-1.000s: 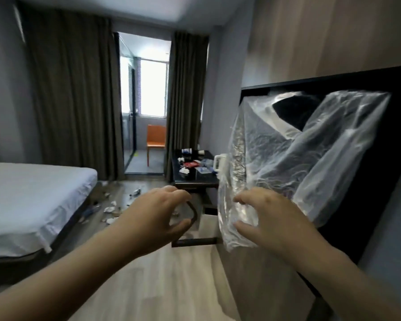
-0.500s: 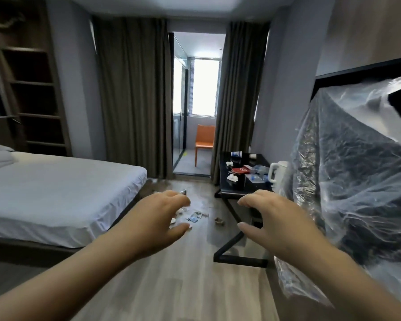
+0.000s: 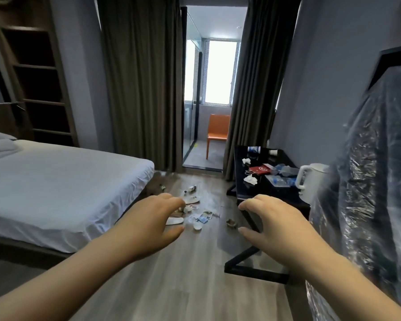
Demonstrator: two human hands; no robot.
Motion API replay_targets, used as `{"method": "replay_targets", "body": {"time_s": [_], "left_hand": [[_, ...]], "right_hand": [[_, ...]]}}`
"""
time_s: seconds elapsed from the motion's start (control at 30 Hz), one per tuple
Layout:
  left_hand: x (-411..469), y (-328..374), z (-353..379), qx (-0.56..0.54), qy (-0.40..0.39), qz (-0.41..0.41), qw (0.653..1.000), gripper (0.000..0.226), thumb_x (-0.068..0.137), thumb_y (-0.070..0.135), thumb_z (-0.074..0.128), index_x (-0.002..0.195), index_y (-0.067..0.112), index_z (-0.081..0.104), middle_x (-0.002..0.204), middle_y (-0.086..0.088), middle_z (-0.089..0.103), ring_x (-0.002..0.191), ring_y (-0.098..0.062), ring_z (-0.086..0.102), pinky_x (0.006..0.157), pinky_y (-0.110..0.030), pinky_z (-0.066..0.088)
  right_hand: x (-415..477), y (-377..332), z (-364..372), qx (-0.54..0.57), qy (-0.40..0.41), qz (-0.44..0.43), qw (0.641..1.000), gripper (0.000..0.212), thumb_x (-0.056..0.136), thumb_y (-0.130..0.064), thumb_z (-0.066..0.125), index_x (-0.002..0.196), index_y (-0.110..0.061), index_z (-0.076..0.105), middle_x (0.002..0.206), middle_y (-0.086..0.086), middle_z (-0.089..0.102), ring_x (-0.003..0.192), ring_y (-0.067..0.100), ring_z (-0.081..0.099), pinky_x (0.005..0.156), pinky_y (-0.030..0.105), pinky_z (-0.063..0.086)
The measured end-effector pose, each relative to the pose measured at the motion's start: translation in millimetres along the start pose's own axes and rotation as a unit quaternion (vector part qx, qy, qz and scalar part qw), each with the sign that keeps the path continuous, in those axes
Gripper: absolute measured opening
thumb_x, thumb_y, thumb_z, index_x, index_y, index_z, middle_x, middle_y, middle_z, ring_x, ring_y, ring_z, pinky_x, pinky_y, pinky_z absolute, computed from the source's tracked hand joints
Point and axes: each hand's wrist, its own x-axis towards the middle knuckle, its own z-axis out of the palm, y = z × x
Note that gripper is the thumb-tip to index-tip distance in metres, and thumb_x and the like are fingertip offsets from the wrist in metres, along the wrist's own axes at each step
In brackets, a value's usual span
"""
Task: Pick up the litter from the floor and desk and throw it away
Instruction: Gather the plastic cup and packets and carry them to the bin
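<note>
Two hands out front, both empty: left hand and right hand palm down, fingers loosely curved, thumbs held apart, pinching nothing. Floor litter scattered well ahead of fingertips, between bed and desk, strung roughly along room's length. Pile sits on left hand's line. Desk litter lies farther ahead, on right hand's side. Likely needs walk forward and stoop before any grasp.

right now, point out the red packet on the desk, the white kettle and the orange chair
red packet (image 3: pixel 259 170), head view, middle of its red top face
white kettle (image 3: pixel 315 181), head view, its body, right of the handle
orange chair (image 3: pixel 219 124), head view, its backrest
</note>
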Motion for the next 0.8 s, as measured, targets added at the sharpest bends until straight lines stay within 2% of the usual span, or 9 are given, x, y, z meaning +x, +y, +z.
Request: {"method": "replay_targets", "body": {"time_s": [0.3,0.47,0.6,0.8], "left_hand": [[134,-133,36,-0.012,-0.016,0.002,1.000,0.050,0.079,0.054,0.045,0.122,0.030,0.055,0.115,0.011,0.059,0.105,-0.010,0.057,0.089,-0.031,0.048],[199,-177,71,-0.034,-0.037,0.007,0.999,0.061,0.072,0.061,0.030,0.117,0.029,0.057,0.109,0.010,0.060,0.103,-0.011,0.058,0.087,-0.031,0.048],[258,-202,100,-0.031,-0.064,0.019,0.997,0.040,0.085,0.048,0.053,0.120,0.029,0.054,0.111,0.011,0.057,0.105,-0.010,0.055,0.088,-0.028,0.046],[359,-227,142,-0.032,-0.062,0.001,0.998,0.041,0.086,0.044,0.055,0.124,0.029,0.054,0.115,0.011,0.057,0.107,-0.010,0.056,0.090,-0.029,0.047]], "right_hand": [[168,15,69,0.001,-0.027,0.026,0.999,0.040,0.087,-0.045,0.057,0.126,-0.035,0.052,0.113,-0.017,0.053,0.110,0.005,0.050,0.088,0.023,0.045],[236,37,108,0.012,-0.053,0.051,0.997,0.039,0.087,-0.043,0.057,0.125,-0.037,0.052,0.115,-0.017,0.054,0.112,0.004,0.050,0.089,0.023,0.045],[287,72,138,0.011,-0.071,0.063,0.995,0.041,0.086,-0.045,0.058,0.126,-0.037,0.052,0.114,-0.017,0.054,0.111,0.004,0.051,0.089,0.024,0.047],[378,141,186,0.021,-0.084,0.054,0.995,0.038,0.085,-0.047,0.058,0.122,-0.036,0.053,0.108,-0.015,0.053,0.104,0.005,0.052,0.085,0.022,0.045]]}}
